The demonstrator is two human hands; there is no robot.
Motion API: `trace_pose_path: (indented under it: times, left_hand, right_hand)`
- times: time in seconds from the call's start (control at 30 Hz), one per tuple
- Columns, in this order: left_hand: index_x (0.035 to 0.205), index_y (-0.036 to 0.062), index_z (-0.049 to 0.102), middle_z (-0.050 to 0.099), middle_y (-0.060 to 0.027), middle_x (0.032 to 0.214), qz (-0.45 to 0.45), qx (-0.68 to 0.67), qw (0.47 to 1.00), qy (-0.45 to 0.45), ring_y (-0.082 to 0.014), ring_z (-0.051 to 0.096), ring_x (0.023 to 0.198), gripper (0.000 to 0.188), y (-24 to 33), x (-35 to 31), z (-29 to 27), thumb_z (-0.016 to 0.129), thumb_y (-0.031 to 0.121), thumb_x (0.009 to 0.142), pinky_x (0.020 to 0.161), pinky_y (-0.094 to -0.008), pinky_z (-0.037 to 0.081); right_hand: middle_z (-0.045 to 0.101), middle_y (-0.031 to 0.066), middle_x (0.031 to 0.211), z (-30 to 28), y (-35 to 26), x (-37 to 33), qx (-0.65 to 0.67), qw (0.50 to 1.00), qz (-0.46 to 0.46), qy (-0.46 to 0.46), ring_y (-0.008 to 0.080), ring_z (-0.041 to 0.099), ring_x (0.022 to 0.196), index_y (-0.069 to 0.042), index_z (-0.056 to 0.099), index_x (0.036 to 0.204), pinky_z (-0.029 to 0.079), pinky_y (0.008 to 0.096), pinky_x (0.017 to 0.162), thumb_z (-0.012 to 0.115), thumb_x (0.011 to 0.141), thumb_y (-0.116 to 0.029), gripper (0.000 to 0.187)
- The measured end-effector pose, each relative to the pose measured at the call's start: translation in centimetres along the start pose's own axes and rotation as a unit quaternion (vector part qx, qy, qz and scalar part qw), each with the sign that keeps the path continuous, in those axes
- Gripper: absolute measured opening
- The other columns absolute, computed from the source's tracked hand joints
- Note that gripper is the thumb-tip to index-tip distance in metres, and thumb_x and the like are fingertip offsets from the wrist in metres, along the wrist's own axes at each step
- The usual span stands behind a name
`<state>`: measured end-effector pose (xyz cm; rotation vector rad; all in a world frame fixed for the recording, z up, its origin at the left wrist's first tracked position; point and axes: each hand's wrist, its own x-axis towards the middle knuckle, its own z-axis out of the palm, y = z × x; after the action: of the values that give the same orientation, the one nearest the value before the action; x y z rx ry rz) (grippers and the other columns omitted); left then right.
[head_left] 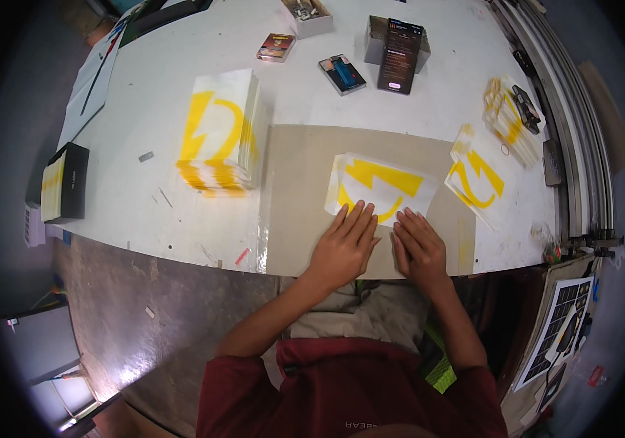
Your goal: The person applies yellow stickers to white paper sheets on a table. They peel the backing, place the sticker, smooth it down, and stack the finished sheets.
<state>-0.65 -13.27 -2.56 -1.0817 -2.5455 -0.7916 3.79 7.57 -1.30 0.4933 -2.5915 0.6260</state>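
On the white bench, a grey-brown mat carries a yellow-printed sheet; left grip and right grip rest fingertips at its near edge, fingers nearly together, clamping nothing. Apparently smoothing or creasing; next move calls for even pressure.

The white sheet with bold yellow shapes lies flat, slightly askew, on the beige mat.
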Motion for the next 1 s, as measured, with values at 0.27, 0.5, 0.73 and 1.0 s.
trace_pose_path:
  times: [0.27, 0.5, 0.73, 1.0]
  left_hand:
    - [0.123, -0.0033, 0.07, 0.064, -0.0202, 0.139, -0.017, -0.004, 1.0, -0.013, -0.0348, 0.058, 0.135, 0.035, 0.07, 0.02, -0.04, 0.07, 0.017, 0.094, 0.114, -0.0495, 0.044]
    - [0.124, -0.0032, 0.07, 0.063, -0.0201, 0.14, -0.013, 0.0, 1.0, -0.024, -0.0348, 0.057, 0.136, 0.035, 0.13, 0.18, -0.14, 0.07, 0.016, 0.094, 0.114, -0.0495, 0.044]
    - [0.124, -0.0036, 0.069, 0.062, -0.0204, 0.141, -0.011, 0.004, 1.0, -0.026, -0.0352, 0.056, 0.136, 0.036, 0.27, 0.26, -0.24, 0.071, 0.015, 0.094, 0.114, -0.0499, 0.043]
    - [0.124, -0.0039, 0.069, 0.062, -0.0202, 0.14, -0.012, 0.0, 1.0, -0.026, -0.0359, 0.056, 0.137, 0.036, 0.22, 0.16, -0.21, 0.071, 0.015, 0.094, 0.115, -0.0507, 0.043]
  right_hand:
    - [0.071, 0.0158, 0.124, -0.04, 0.0, 0.17, 0.013, 1.0, 0.007, 0.003, 0.0321, 0.067, 0.124, 0.001, 0.074, 0.108, 0.052, 0.0467, 0.107, 0.076, 0.084, -0.002, 0.024]
    - [0.071, 0.0159, 0.125, 0.02, 0.15, 0.09, 0.019, 1.0, 0.012, 0.005, 0.0331, 0.066, 0.124, 0.002, 0.074, 0.106, 0.052, 0.0482, 0.108, 0.075, 0.085, -0.003, 0.021]
    - [0.071, 0.0159, 0.125, 0.04, 0.09, 0.08, 0.017, 1.0, 0.014, 0.0, 0.033, 0.066, 0.124, 0.002, 0.074, 0.107, 0.052, 0.0487, 0.108, 0.075, 0.085, -0.002, 0.023]
    - [0.07, 0.0161, 0.126, -0.02, 0.08, 0.04, 0.018, 1.0, 0.015, 0.003, 0.0335, 0.066, 0.124, 0.002, 0.074, 0.107, 0.052, 0.0488, 0.108, 0.075, 0.084, -0.002, 0.023]
